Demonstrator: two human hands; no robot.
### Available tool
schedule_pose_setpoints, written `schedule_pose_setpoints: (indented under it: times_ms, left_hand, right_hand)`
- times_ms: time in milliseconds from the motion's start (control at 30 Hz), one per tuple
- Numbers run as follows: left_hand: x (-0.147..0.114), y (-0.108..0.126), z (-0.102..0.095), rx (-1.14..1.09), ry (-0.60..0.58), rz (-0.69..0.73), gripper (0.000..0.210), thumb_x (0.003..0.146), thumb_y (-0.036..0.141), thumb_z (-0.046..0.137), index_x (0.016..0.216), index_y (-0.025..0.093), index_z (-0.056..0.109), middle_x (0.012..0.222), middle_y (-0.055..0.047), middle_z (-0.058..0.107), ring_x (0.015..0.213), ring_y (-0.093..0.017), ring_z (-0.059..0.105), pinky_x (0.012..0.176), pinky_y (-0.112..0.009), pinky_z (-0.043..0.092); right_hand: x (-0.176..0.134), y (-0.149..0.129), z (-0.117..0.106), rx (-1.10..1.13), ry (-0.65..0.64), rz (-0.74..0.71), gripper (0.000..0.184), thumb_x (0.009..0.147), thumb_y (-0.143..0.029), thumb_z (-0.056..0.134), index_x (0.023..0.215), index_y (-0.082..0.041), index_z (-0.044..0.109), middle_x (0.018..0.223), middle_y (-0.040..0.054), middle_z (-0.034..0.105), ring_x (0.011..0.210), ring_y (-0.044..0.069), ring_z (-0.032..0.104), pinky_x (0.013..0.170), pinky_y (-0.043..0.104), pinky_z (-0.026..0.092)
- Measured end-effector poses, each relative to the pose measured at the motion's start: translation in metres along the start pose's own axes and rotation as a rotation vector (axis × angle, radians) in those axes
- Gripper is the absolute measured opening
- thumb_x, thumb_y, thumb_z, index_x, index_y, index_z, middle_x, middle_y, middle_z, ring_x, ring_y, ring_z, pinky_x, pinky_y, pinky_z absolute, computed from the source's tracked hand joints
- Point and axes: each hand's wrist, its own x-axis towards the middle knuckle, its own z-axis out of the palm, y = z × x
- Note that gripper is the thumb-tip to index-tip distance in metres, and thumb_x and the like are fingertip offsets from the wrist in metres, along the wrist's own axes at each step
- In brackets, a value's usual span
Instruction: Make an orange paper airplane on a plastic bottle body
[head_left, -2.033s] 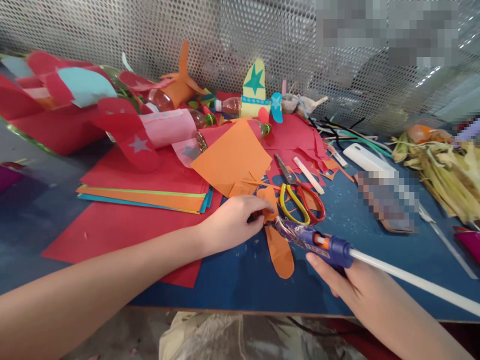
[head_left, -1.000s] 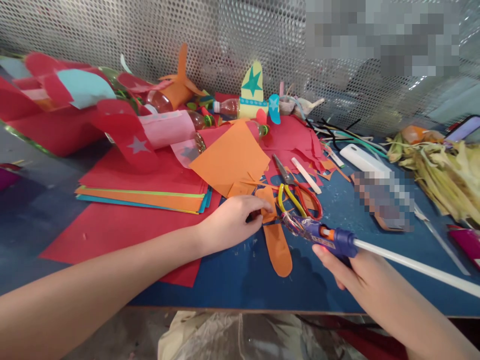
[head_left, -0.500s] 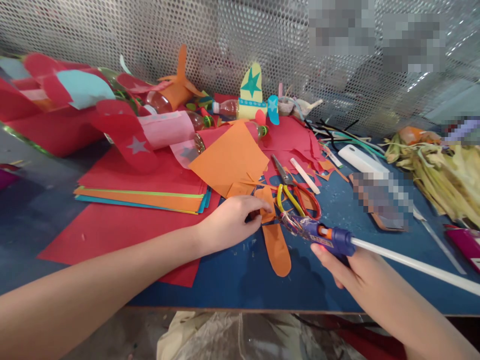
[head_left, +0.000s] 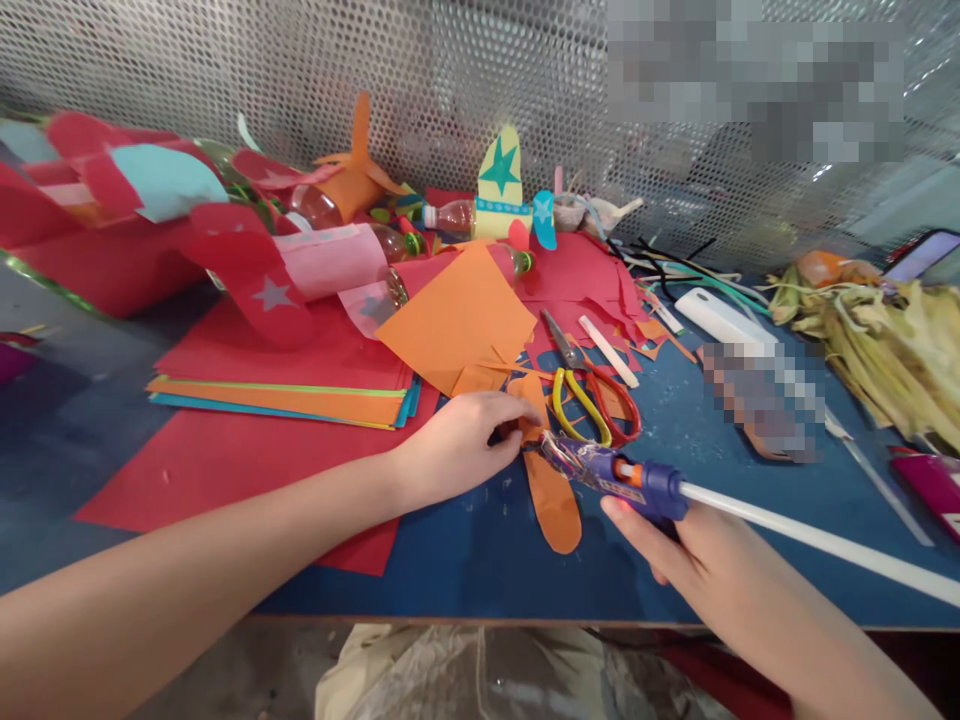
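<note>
My right hand (head_left: 671,545) is wrapped round a blue glue gun (head_left: 600,465), from whose back a long white glue stick (head_left: 795,535) sticks out. The gun's nozzle reaches an orange paper cutout (head_left: 553,505), a rounded strip lying on the blue table. With bent fingers my left hand (head_left: 487,430) holds the upper part of this cutout, close beside the nozzle; its fingertips are partly hidden. Just right of it lie scissors (head_left: 581,395) with one yellow and one red handle loop. An orange paper sheet (head_left: 461,315) lies behind my left hand.
Stacked coloured paper (head_left: 285,395) is on the left over a red sheet (head_left: 247,470). Paper-wrapped plastic bottles with fins (head_left: 330,260) line the back. To the right are a phone (head_left: 757,400), a white-handled knife (head_left: 727,320) and dry husks (head_left: 885,350). A perforated metal panel (head_left: 300,60) stands behind.
My right hand has moved the glue gun a little left, bringing its nozzle to the orange cutout beside my left fingers. My left hand has stayed in place.
</note>
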Motion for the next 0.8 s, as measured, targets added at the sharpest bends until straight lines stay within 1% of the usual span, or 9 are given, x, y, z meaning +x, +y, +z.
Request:
schedule_pose_setpoints:
  times_ms: [100,267,367,433,500,567,633,700,800]
  left_hand:
    - [0.0,-0.001,0.001,-0.002,0.008,-0.004,0.031,0.075,0.0,0.049,0.095,0.016,0.067,0.089,-0.003,0.072,0.075,-0.013,0.066,0.074,-0.023,0.052]
    - [-0.001,-0.001,0.001,-0.035,0.026,-0.019,0.03,0.075,0.001,0.049,0.093,0.017,0.067,0.091,-0.003,0.073,0.075,-0.013,0.067,0.074,-0.023,0.052]
    - [-0.001,0.0,0.0,-0.052,0.017,-0.032,0.03,0.075,0.002,0.048,0.094,0.017,0.066,0.091,-0.002,0.073,0.074,-0.013,0.067,0.074,-0.023,0.052]
    - [-0.001,0.0,0.0,-0.048,0.014,-0.041,0.03,0.075,0.002,0.048,0.093,0.017,0.066,0.091,-0.002,0.073,0.074,-0.013,0.067,0.073,-0.024,0.053]
    - [-0.001,0.0,0.0,-0.036,0.015,-0.044,0.029,0.076,0.002,0.048,0.093,0.017,0.066,0.091,-0.002,0.073,0.075,-0.013,0.067,0.073,-0.024,0.053]
    - [-0.001,0.0,-0.001,-0.026,0.015,-0.042,0.029,0.076,0.003,0.048,0.093,0.016,0.066,0.09,-0.002,0.073,0.076,-0.014,0.067,0.073,-0.023,0.053]
    - [-0.001,0.001,0.0,-0.017,0.018,-0.043,0.029,0.077,0.003,0.048,0.095,0.016,0.066,0.091,-0.003,0.073,0.077,-0.014,0.068,0.073,-0.023,0.053]
    - [-0.001,0.001,0.0,-0.008,0.024,-0.049,0.028,0.077,0.005,0.048,0.096,0.017,0.066,0.091,-0.002,0.073,0.077,-0.014,0.068,0.073,-0.023,0.053]
    - [-0.001,0.001,-0.001,0.002,0.024,-0.058,0.028,0.078,0.007,0.047,0.096,0.018,0.066,0.091,-0.002,0.073,0.075,-0.014,0.068,0.072,-0.024,0.053]
  right_hand:
    - [-0.001,0.004,-0.001,0.007,0.0,0.031,0.044,0.092,-0.055,0.035,0.084,-0.021,0.061,0.061,0.0041,0.066,0.057,0.02,0.066,0.044,0.026,0.047]
    - [-0.003,0.01,-0.007,0.168,-0.054,0.118,0.043,0.091,-0.056,0.034,0.074,-0.023,0.057,0.047,-0.001,0.055,0.044,0.018,0.058,0.042,0.027,0.046]
    - [-0.01,0.024,-0.014,0.305,-0.05,0.166,0.041,0.093,-0.052,0.033,0.073,-0.023,0.054,0.05,-0.0015,0.055,0.044,0.016,0.056,0.046,0.026,0.048]
    - [-0.015,0.038,-0.018,0.345,-0.039,0.128,0.037,0.094,-0.049,0.033,0.081,-0.023,0.056,0.055,-0.0008,0.057,0.048,0.016,0.058,0.049,0.026,0.05]
    - [-0.018,0.052,-0.02,0.277,0.0,0.113,0.034,0.093,-0.048,0.034,0.088,-0.023,0.056,0.061,0.0015,0.062,0.055,0.018,0.063,0.052,0.028,0.052]
    - [-0.017,0.065,-0.017,0.111,0.138,0.148,0.035,0.091,-0.053,0.035,0.088,-0.023,0.055,0.074,0.0063,0.065,0.067,0.023,0.066,0.06,0.034,0.054]
    - [-0.013,0.077,-0.012,-0.057,0.247,0.139,0.036,0.09,-0.055,0.037,0.092,-0.022,0.052,0.091,0.0116,0.064,0.082,0.028,0.066,0.07,0.038,0.054]
    - [-0.007,0.089,-0.005,-0.193,0.257,0.105,0.032,0.091,-0.048,0.036,0.102,-0.02,0.049,0.101,0.0147,0.059,0.089,0.029,0.065,0.07,0.038,0.054]
    - [0.001,0.107,0.002,-0.371,0.251,0.058,0.028,0.091,-0.034,0.035,0.111,-0.016,0.044,0.105,0.0171,0.054,0.09,0.031,0.064,0.07,0.04,0.053]
